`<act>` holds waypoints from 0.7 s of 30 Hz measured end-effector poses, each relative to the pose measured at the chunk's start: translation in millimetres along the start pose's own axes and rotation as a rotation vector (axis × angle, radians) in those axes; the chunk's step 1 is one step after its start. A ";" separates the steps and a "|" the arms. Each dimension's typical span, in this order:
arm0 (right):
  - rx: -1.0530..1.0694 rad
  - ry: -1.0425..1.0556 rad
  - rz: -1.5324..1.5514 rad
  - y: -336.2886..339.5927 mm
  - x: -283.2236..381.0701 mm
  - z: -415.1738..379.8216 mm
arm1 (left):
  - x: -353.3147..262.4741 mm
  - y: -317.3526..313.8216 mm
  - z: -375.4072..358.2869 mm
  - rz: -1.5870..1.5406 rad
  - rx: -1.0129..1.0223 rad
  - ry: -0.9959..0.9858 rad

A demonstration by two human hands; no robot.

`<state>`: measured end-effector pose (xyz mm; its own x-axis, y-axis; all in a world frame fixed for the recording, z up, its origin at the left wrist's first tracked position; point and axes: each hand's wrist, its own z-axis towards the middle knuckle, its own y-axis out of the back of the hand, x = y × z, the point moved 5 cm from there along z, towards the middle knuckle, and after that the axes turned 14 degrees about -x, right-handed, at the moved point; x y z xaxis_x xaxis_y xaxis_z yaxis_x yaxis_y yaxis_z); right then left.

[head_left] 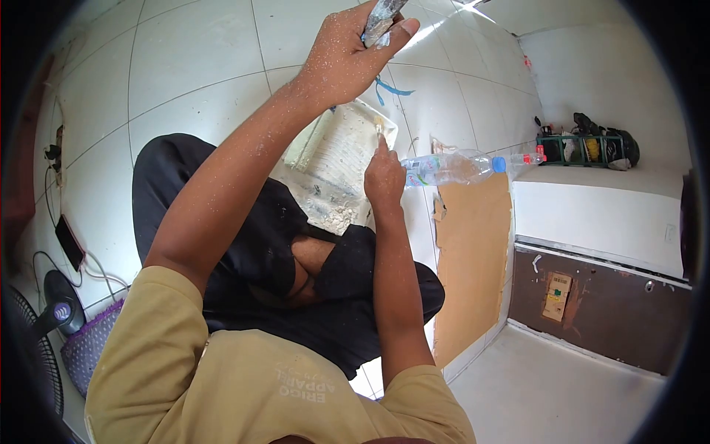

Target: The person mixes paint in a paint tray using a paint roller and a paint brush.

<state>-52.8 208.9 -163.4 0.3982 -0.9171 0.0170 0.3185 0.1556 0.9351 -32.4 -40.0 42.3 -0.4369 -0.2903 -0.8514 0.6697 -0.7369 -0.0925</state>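
My left hand [342, 63] is raised above the tiled floor, fingers wrapped round a paint-smeared, greyish-blue handle-like piece [383, 21] that runs out of the top of the view. Below it, my right hand [384, 181] is closed at the right edge of a white paint tray [325, 177]. From its fingers a slim piece with a pale yellowish tip [379, 122] points up over the tray; I cannot tell what it is. A pale paint roller [308, 142] lies along the tray's left side. Thick whitish material [340, 218] coats the tray's near end.
A clear plastic bottle [455, 169] with a blue cap lies right beside my right hand, a red-capped bottle [523, 158] beyond it. Brown cardboard [473, 266] covers floor at right. A green crate [584, 150] sits on a white ledge. A fan [55, 314] and phone [70, 240] are at left.
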 end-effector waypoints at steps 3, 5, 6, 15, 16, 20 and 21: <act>0.123 -0.037 -0.067 0.4 3.0 -7.1 | 1.3 -0.5 1.3 -0.114 -0.023 0.001; 0.173 -0.067 -0.111 -6.8 1.4 -8.8 | 3.3 0.2 2.5 -0.088 -0.023 0.013; 0.224 -0.091 -0.161 -9.9 -1.1 -9.3 | 4.7 0.2 2.8 -0.066 -0.029 0.025; 0.079 -0.114 -0.081 -32.8 -15.2 -4.6 | 6.4 1.3 0.3 -0.095 -0.041 0.035; 0.074 -0.127 -0.082 -32.3 -18.2 -6.4 | 3.9 0.5 -0.8 -0.101 -0.029 0.030; -0.030 -0.082 0.020 -7.8 -7.0 -2.8 | 5.8 -0.5 -0.9 -0.126 -0.023 0.040; -0.047 -0.053 0.051 3.8 1.5 -0.5 | 5.9 0.0 -0.9 -0.114 -0.040 0.054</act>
<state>-50.6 208.3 -160.0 0.3691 -0.9256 0.0839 0.3395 0.2183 0.9149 -34.4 -41.1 36.8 -0.4794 -0.1722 -0.8606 0.6412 -0.7382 -0.2094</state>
